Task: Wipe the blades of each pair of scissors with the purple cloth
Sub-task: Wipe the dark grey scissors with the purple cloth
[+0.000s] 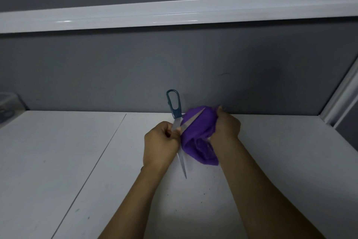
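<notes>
While the left hand (161,141) curls its fingers round the open scissors (176,113) at the pivot, the right hand (225,124) clutches the cloth (195,132), bunched against one blade (193,119). Both are over the table (58,161).

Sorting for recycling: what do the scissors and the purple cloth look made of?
The scissors have blades that look like bare steel, pale and shiny; the handle is likely smooth blue plastic. The purple cloth looks like soft matte fabric, judging by its bunched folds; fibre unclear.
</notes>
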